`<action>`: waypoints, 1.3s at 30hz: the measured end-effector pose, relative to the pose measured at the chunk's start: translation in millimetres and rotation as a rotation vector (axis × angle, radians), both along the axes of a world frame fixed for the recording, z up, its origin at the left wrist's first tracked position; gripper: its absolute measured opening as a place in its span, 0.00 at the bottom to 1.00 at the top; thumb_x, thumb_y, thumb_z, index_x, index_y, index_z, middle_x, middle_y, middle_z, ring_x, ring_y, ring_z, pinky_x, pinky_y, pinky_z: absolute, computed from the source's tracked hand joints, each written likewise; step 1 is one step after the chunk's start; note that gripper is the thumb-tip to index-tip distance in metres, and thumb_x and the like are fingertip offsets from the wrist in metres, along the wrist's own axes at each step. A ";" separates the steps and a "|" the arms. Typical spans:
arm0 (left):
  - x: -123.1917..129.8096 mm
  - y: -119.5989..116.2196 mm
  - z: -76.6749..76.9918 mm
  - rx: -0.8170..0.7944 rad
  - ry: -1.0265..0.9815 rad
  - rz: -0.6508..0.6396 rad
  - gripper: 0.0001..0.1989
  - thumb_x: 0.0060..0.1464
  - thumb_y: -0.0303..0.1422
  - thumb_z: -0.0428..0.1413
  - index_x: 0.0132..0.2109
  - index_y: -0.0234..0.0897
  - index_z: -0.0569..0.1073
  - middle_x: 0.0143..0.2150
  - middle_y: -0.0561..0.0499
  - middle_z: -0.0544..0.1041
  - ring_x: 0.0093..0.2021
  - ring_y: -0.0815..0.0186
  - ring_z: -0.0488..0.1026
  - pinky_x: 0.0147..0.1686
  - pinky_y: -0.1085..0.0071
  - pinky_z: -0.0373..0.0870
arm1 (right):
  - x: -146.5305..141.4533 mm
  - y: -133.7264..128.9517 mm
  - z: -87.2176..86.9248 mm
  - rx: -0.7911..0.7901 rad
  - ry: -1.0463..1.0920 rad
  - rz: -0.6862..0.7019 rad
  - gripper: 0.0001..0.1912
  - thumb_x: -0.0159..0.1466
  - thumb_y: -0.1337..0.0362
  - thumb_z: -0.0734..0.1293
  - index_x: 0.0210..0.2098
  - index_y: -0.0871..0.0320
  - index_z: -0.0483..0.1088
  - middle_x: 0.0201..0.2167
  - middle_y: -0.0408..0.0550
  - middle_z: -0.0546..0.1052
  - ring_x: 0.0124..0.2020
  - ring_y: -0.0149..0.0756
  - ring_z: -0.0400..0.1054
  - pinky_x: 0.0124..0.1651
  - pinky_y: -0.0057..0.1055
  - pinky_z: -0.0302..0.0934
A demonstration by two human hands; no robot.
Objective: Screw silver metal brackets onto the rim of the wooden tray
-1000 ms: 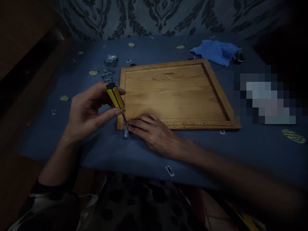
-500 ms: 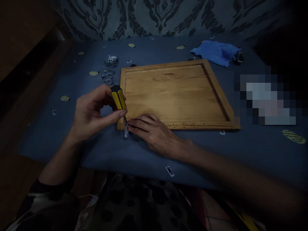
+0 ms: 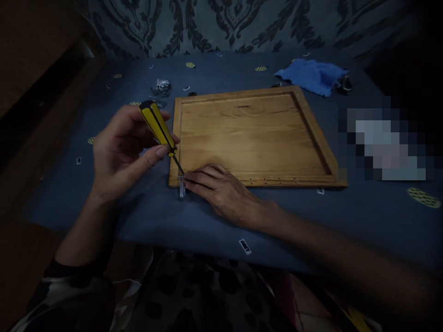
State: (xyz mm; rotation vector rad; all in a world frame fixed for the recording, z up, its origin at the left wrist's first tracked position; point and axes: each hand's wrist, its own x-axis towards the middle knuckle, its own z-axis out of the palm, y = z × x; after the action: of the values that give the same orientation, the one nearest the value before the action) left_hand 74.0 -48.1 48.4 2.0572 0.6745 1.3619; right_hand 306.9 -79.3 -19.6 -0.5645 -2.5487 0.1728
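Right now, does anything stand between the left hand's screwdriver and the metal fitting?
Nothing visible does: the screwdriver in the left hand slants down to the metal fitting at the wooden panel's near-left corner. The right hand lies beside the tip, not across the shaft.

Left hand (image 3: 117, 150) raised, curled in a pinch grip; right hand (image 3: 226, 196) lower, palm down, stretched out toward it.

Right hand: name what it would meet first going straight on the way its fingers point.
The right hand would likely first meet the small metal fitting at the near left corner of the wooden panel, beside the tip of the screwdriver. They may be touching; the dim picture leaves that unclear.
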 end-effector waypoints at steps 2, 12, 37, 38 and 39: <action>0.4 0.2 0.1 0.017 -0.029 0.008 0.21 0.55 0.26 0.68 0.55 0.45 0.77 0.47 0.52 0.82 0.42 0.61 0.84 0.39 0.67 0.86 | 0.2 0.0 -0.3 -0.002 -0.009 -0.006 0.22 0.70 0.76 0.57 0.60 0.63 0.71 0.57 0.57 0.79 0.57 0.44 0.70 0.58 0.47 0.65; 2.5 -5.1 -3.7 -0.091 0.037 0.040 0.20 0.53 0.31 0.69 0.52 0.52 0.77 0.43 0.52 0.80 0.39 0.62 0.81 0.35 0.64 0.84 | 0.0 0.4 -3.0 0.004 0.013 -0.012 0.22 0.70 0.77 0.57 0.60 0.63 0.71 0.57 0.57 0.79 0.58 0.44 0.70 0.58 0.47 0.65; 2.9 -5.8 6.9 -0.055 0.105 -0.060 0.13 0.52 0.28 0.70 0.43 0.38 0.77 0.35 0.56 0.81 0.33 0.70 0.80 0.33 0.75 0.81 | -0.8 0.0 -1.2 0.007 0.019 -0.003 0.20 0.73 0.75 0.56 0.60 0.65 0.70 0.55 0.57 0.79 0.56 0.44 0.69 0.57 0.45 0.64; 2.8 -5.6 7.3 -0.043 0.110 -0.071 0.13 0.52 0.28 0.70 0.43 0.38 0.77 0.35 0.55 0.81 0.33 0.70 0.80 0.32 0.76 0.81 | -1.0 0.1 -1.5 0.009 0.016 -0.001 0.20 0.73 0.74 0.56 0.60 0.65 0.70 0.55 0.57 0.79 0.55 0.44 0.69 0.57 0.45 0.64; 2.5 -5.2 7.6 -0.030 0.118 -0.077 0.13 0.51 0.27 0.70 0.43 0.37 0.77 0.35 0.55 0.82 0.32 0.71 0.80 0.32 0.76 0.81 | -1.1 0.2 -1.8 0.009 0.010 -0.001 0.20 0.73 0.74 0.56 0.60 0.65 0.70 0.55 0.57 0.79 0.55 0.44 0.69 0.57 0.45 0.64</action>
State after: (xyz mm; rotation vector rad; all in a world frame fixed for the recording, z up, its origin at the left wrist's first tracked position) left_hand 76.5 -53.3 56.0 2.1302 0.6542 1.1885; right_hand 305.8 -79.0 -21.4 -0.5602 -2.5385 0.1629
